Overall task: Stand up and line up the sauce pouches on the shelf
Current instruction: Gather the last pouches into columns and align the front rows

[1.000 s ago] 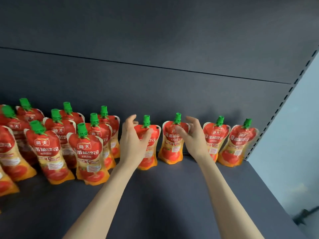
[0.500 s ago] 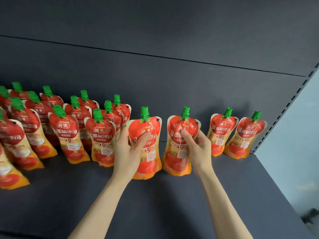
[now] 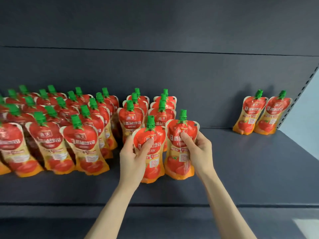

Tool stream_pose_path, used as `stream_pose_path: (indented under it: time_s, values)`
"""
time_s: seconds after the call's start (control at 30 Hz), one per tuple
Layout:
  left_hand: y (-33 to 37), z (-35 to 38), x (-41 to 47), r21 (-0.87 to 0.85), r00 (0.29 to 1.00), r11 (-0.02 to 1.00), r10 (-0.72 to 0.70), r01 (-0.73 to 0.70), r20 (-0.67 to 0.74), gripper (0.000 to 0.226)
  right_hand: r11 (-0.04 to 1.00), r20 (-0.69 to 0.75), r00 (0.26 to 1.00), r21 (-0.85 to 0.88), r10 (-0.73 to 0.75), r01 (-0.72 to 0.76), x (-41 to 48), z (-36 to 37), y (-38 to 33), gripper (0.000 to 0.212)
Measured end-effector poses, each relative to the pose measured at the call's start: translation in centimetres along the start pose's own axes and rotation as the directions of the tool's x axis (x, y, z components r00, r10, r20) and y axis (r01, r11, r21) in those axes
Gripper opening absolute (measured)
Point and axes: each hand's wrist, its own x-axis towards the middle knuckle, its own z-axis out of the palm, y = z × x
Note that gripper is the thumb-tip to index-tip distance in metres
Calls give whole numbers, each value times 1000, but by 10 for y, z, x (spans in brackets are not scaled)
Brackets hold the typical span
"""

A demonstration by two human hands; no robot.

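My left hand (image 3: pixel 133 156) grips a red and orange sauce pouch (image 3: pixel 152 163) with a green cap, held upright near the front of the dark shelf (image 3: pixel 241 169). My right hand (image 3: pixel 198 152) grips a second pouch (image 3: pixel 181 152) just to its right, thumb across its front. Directly behind these stand two short columns of upright pouches (image 3: pixel 131 118). Several more upright pouches (image 3: pixel 57 128) fill the shelf's left side in rows. Two pouches (image 3: pixel 248 114) lean against the back wall at the far right.
The shelf's back panel (image 3: pixel 189 71) rises behind the pouches. A perforated upright (image 3: pixel 300 94) borders the shelf on the right. Bare shelf surface lies between the held pouches and the two at the far right. The shelf's front edge (image 3: pixel 155 204) runs below my wrists.
Both hands have drawn their pouches from the back wall forward and left, in front of the two columns. The view has shifted, showing more rows at left.
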Motion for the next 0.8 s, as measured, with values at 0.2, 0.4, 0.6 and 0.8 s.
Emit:
stream_pose_path:
  time_s: [0.2,0.4,0.6,0.8]
  values:
    - [-4,-47,8,8,1000,1000,-2,2,-2,29,1000,-54,999,-12,0,-1,-25,45,6,11]
    - [-5,-53,25,55,999,997,49,-49,0,28,995,-68,998,-103,-16,9,-16,59,6,14]
    - [-33,-58,17,85,983,992,-102,90,151,47,986,0,1000,-165,28,-27,-22,52,19,19]
    - [-52,-60,-6,308,997,949,-74,67,9,58,939,-43,997,-336,68,-78,-29,45,45,43]
